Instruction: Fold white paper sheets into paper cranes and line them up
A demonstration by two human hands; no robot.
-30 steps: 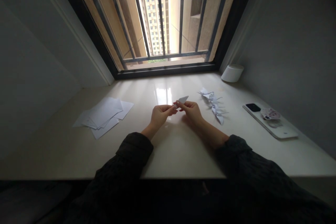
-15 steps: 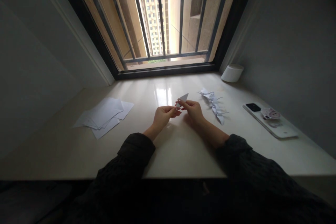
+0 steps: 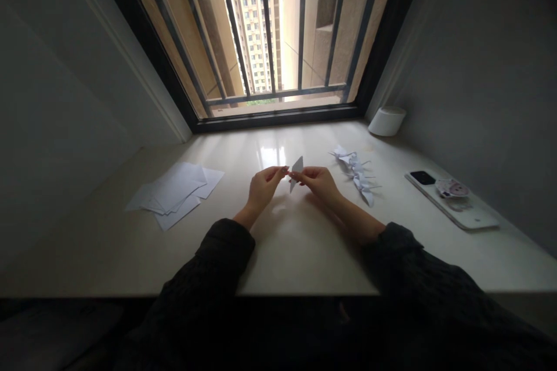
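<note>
Just above the middle of the pale desk (image 3: 304, 243), both hands pinch a small folded piece of white paper (image 3: 296, 169). My left hand (image 3: 262, 188) grips its left side with thumb and fingertips. My right hand (image 3: 321, 182) holds its right side, fingers closed on it. The paper stands nearly upright, point upward, between the two hands. Dark sleeves cover both forearms.
A loose pile of white paper sheets (image 3: 176, 193) lies at the left. A row of folded paper figures (image 3: 357, 174) lies right of the hands. Farther right are a white phone (image 3: 450, 204) and a small white round container (image 3: 386, 120). A barred window (image 3: 270, 40) stands behind the desk.
The folded paper has turned from lying nearly flat with its tip to the right to standing almost upright. Both hands stayed in place, shifting their fingers on it.
</note>
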